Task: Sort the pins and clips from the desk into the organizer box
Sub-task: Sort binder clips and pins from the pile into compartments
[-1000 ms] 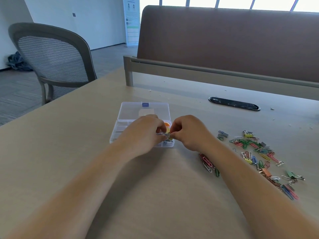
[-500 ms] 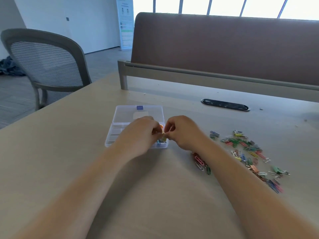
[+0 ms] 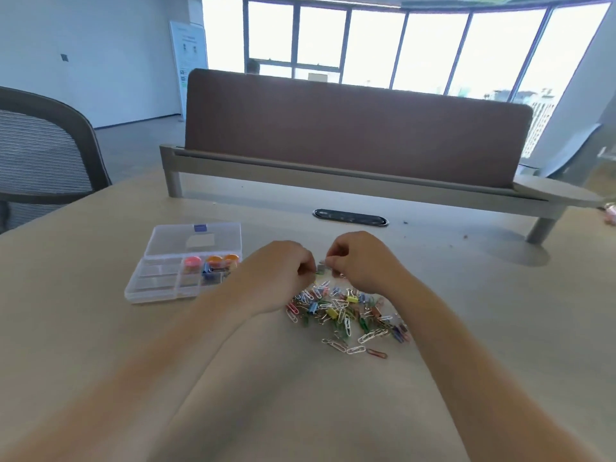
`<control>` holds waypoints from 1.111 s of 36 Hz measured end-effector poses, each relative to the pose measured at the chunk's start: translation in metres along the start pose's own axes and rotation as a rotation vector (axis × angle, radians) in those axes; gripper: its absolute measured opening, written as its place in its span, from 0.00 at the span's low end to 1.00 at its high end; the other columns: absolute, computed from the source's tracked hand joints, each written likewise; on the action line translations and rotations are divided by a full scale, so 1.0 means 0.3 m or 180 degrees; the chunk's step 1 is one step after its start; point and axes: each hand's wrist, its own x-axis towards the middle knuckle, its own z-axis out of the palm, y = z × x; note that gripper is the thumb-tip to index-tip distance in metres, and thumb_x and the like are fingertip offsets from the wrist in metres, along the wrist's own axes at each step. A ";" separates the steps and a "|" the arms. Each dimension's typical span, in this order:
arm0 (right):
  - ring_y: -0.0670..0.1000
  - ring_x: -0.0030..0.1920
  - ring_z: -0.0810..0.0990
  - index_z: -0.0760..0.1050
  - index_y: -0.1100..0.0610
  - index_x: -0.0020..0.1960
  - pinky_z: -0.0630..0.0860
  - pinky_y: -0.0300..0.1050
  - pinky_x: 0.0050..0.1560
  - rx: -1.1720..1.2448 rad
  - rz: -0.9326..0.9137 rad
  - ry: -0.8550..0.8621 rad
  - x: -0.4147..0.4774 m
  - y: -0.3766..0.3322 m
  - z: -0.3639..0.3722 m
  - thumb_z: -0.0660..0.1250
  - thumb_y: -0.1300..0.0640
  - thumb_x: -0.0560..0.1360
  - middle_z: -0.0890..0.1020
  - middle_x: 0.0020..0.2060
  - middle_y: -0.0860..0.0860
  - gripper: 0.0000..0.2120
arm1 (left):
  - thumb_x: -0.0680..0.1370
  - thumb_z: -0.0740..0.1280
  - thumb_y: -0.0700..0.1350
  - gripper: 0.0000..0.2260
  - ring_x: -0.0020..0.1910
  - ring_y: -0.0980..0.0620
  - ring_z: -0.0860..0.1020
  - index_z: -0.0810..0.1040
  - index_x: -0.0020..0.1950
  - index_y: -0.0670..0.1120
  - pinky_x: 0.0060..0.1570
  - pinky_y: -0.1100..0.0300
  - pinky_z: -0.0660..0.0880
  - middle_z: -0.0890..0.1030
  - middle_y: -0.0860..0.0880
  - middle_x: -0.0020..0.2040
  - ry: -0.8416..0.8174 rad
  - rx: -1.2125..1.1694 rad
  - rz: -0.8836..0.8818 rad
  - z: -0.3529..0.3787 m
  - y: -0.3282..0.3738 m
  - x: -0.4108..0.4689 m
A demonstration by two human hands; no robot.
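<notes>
Off the box [image 3: 150, 297], over clips [image 3: 343, 311]: hands [image 3: 283, 278] [image 3: 363, 261]

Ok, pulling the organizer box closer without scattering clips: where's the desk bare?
Bare: desk left of the organizer box, and the stretch between the forearms. Crowded: right of the box, where left hand and right hand pinch a small clip by the clip pile.

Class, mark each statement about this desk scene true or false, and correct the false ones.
1. The clear plastic organizer box has its lid open. True.
2. The left hand and the right hand pinch a small grey clip between them. True.
3. The heap of coloured paper clips lies left of that box. False: it lies to its right, by the hands.
4. All the box's compartments are empty. False: some hold pink, orange and blue pieces.
</notes>
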 end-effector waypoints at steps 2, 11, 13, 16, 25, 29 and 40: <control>0.46 0.37 0.79 0.80 0.54 0.45 0.74 0.42 0.40 -0.0105 0.0100 -0.0054 -0.027 0.049 -0.017 0.67 0.55 0.78 0.84 0.38 0.48 0.06 | 0.78 0.64 0.44 0.08 0.47 0.52 0.77 0.82 0.51 0.49 0.47 0.58 0.73 0.79 0.52 0.49 -0.0110 0.0046 0.0031 0.032 0.034 0.010; 0.49 0.47 0.79 0.80 0.50 0.48 0.76 0.45 0.48 -0.0634 0.0255 -0.0234 -0.069 0.178 0.022 0.69 0.54 0.76 0.81 0.47 0.48 0.02 | 0.76 0.65 0.45 0.08 0.50 0.52 0.75 0.80 0.54 0.52 0.46 0.60 0.69 0.76 0.52 0.50 -0.0631 0.0370 0.0054 0.141 0.073 0.039; 0.51 0.52 0.79 0.80 0.49 0.52 0.76 0.48 0.52 -0.0677 0.0223 -0.0214 -0.067 0.178 0.035 0.69 0.51 0.76 0.81 0.53 0.50 0.06 | 0.75 0.68 0.47 0.07 0.47 0.53 0.73 0.79 0.52 0.52 0.43 0.60 0.66 0.74 0.54 0.47 -0.0669 0.0321 0.0054 0.152 0.070 0.042; 0.55 0.53 0.79 0.80 0.51 0.53 0.77 0.48 0.52 -0.0864 0.0201 -0.0162 -0.062 0.170 0.055 0.68 0.48 0.76 0.81 0.52 0.51 0.10 | 0.74 0.70 0.50 0.06 0.46 0.53 0.73 0.79 0.49 0.52 0.41 0.59 0.65 0.73 0.54 0.45 -0.0711 0.0291 0.0076 0.162 0.069 0.043; 0.56 0.46 0.79 0.77 0.54 0.46 0.77 0.47 0.45 -0.1150 0.0284 -0.0077 -0.039 0.155 0.091 0.65 0.58 0.74 0.80 0.45 0.53 0.03 | 0.73 0.71 0.49 0.07 0.42 0.52 0.73 0.74 0.38 0.54 0.39 0.59 0.65 0.72 0.55 0.40 -0.0609 0.0314 0.0197 0.180 0.060 0.052; 0.57 0.41 0.76 0.68 0.56 0.35 0.71 0.45 0.37 -0.1125 0.0356 -0.0168 -0.038 0.150 0.082 0.65 0.59 0.73 0.74 0.35 0.52 0.09 | 0.73 0.69 0.45 0.04 0.43 0.51 0.73 0.75 0.39 0.51 0.40 0.58 0.68 0.74 0.53 0.41 -0.0540 0.0303 0.0212 0.178 0.061 0.055; 0.53 0.30 0.68 0.64 0.57 0.28 0.59 0.41 0.26 -0.0988 0.0321 -0.0223 -0.018 0.158 0.048 0.68 0.56 0.73 0.68 0.27 0.53 0.18 | 0.77 0.64 0.42 0.06 0.48 0.49 0.76 0.81 0.48 0.48 0.43 0.59 0.67 0.78 0.50 0.46 -0.0259 0.0072 0.0085 0.177 0.063 0.069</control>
